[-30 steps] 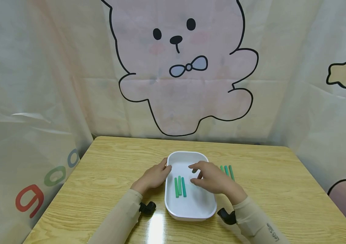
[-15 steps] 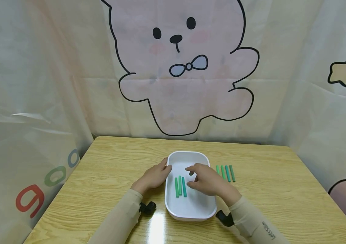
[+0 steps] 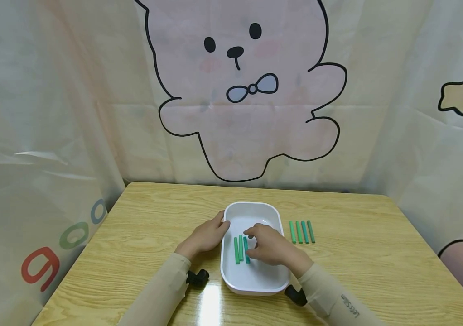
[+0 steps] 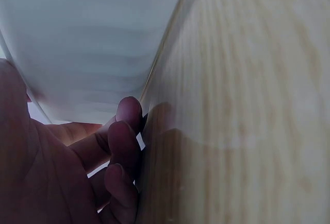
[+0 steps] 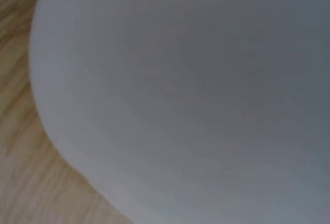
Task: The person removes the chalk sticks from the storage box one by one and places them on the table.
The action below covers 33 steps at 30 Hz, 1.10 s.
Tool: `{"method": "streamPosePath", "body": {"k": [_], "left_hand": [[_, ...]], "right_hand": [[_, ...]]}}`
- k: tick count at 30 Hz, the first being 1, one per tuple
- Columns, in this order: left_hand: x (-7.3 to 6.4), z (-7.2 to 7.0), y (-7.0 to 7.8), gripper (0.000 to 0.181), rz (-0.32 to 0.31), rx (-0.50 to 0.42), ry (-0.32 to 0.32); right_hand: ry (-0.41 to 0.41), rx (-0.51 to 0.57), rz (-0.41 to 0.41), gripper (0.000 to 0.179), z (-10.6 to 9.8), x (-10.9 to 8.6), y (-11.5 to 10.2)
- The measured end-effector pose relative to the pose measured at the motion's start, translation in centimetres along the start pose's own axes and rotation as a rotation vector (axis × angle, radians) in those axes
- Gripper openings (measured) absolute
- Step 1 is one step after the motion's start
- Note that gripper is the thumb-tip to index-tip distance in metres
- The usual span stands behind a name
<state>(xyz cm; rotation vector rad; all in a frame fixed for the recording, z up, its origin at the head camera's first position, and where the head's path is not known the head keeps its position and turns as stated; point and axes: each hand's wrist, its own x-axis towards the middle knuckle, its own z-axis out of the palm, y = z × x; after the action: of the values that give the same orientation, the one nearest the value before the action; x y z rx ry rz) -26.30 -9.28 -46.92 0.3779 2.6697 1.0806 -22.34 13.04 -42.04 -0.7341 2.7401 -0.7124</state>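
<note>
A white plastic tray (image 3: 256,278) stands on the table, with two light green sticks (image 3: 237,251) and a teal stick (image 3: 248,259) lying side by side in it. My left hand (image 3: 205,233) holds the tray's left side, thumb over the rim. In the left wrist view, the fingers (image 4: 124,144) bend beside the outer wall, near the tabletop. My right hand (image 3: 270,244) hovers inside the tray, thumb and forefinger apart, the thumb overlapping the teal stick; whether it touches the stick is unclear. The right wrist view holds only the tray's blurred outer wall (image 5: 170,105), no fingers.
Several green and teal sticks (image 3: 298,232) lie in a row on the wooden table (image 3: 358,253), right of the tray. A printed curtain (image 3: 235,145) hangs behind the table and at both sides.
My right hand has moved left and slightly down, over to the teal stick in the tray. The row of sticks on the table has come fully into sight. The left hand stays put.
</note>
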Motion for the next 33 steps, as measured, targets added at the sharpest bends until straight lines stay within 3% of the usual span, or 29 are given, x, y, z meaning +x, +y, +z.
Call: {"method": "streamPosePath", "body": {"k": [22,33], "left_hand": [[0.1,-0.1,-0.1,0.06,-0.001,-0.004,-0.008],[0.1,-0.1,-0.1,0.061,-0.01,0.004,-0.017]], "right_hand": [[0.034,-0.079,-0.011,0.051,1.5,0.9,0.2],[0.007,-0.067,0.054,0.053,1.3,0.9,-0.1]]}}
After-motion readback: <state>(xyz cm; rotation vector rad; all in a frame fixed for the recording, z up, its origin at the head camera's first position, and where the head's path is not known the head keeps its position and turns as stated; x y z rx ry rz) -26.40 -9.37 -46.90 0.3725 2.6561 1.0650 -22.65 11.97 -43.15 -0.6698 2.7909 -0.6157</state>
